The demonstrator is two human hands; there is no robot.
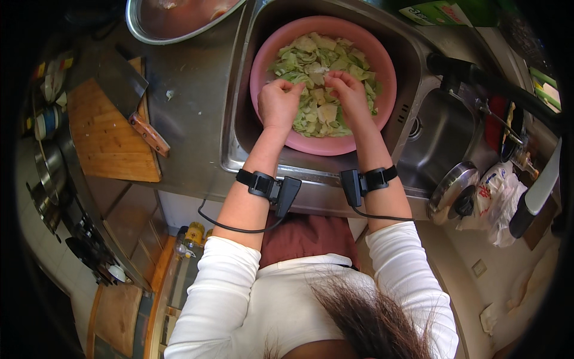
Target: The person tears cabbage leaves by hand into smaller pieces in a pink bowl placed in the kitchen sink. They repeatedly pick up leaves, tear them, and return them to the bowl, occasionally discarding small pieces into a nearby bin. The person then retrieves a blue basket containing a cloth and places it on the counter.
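A round pink plastic basin stands in the larger bowl of the steel sink. Pale green leaf pieces, cabbage or lettuce, cover much of its inside. Over the left part of the leaves is my left hand, thumb and fingertips pinched together; whether a scrap is between them cannot be made out. My right hand is to its right, with a small pale piece of leaf at the fingertips. The two hands are apart. Both forearms wear black straps with small devices and cables.
On the steel counter at the left, a cleaver lies across a wooden cutting board. A metal bowl of reddish liquid is at the top left. The black faucet reaches over the right side. A metal lid and plastic bags are at right.
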